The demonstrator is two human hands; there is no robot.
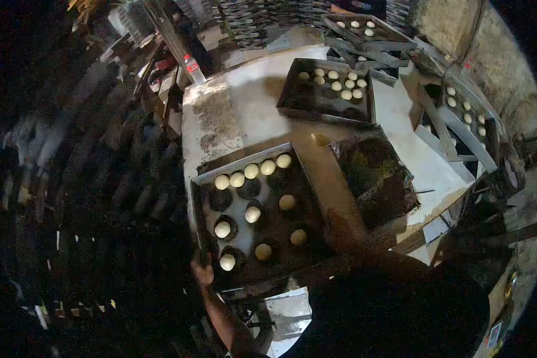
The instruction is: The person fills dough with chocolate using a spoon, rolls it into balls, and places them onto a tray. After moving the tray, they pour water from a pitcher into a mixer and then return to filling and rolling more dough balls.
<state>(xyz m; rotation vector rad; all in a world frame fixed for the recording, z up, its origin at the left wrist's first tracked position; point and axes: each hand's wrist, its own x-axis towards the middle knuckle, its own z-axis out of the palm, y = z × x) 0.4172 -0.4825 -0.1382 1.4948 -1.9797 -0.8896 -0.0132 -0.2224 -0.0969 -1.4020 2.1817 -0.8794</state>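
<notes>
A dark metal baking tray [262,197] lies before me at a slant, its near end at the table's front edge. Several pale round dough balls [252,171] form a row along its far side, and more sit spaced out nearer to me. My left hand [203,272] is closed around the tray's near left corner, thumb side up. At the tray's right side, in deep shadow, my right hand [346,235] is close to or against the rim; its fingers cannot be made out.
A second tray of dough balls [328,107] stands farther back on the pale table [256,77]. A dark crumpled bundle [376,173] lies right of my tray. More trays [468,119] are at the right and far back. A plastic bottle [193,68] stands at the far left corner.
</notes>
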